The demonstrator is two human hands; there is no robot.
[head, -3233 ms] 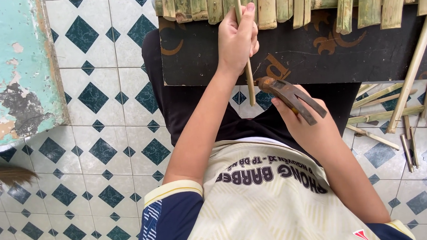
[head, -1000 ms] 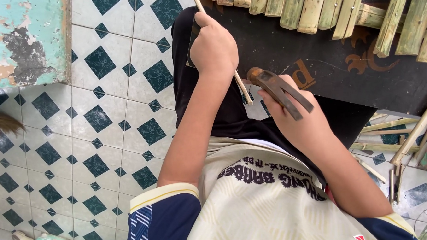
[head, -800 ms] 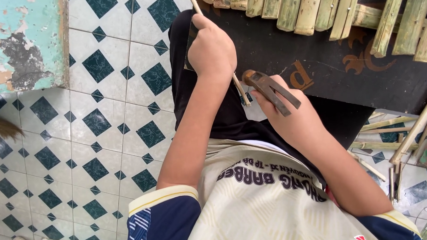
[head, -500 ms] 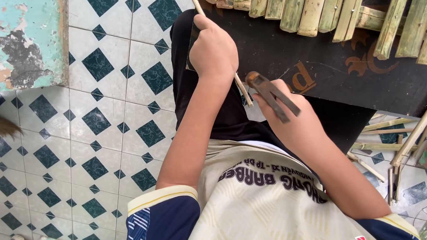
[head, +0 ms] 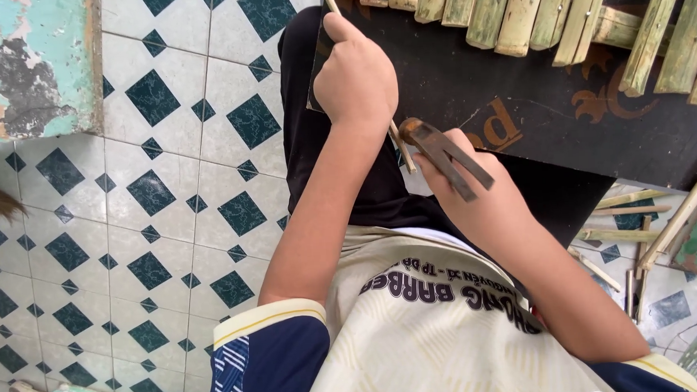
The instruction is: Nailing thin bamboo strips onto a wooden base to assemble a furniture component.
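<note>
1. Dark board (head: 531, 78): flat, matte black, faint brown ornament; lies across the person's lap. All positions below are relative to this board.
2. Bamboo slats (head: 513, 12): split, pale green-yellow, fibrous, rough-cut ends; laid side by side along the board's far edge, crossing a bamboo rail beneath.
3. Thin bamboo stick (head: 403, 146): slim, straight, tan; runs diagonally over the board's left corner, lower end just off its near edge.
4. Left hand (head: 356, 74): closed in a fist around the stick, thumb up along it, resting over the board's left corner.
5. Claw hammer (head: 443, 149): rusty brown steel head, forked claw; at the board's near edge, head just beside the stick's lower end.
6. Right hand (head: 482, 202): fingers wrapped tight under the hammer head, just near of the board.
7. Loose bamboo strips (head: 623, 215): scattered on the tiled floor (head: 152, 189), right of the board; tiles glossy white with dark green diamonds.
</note>
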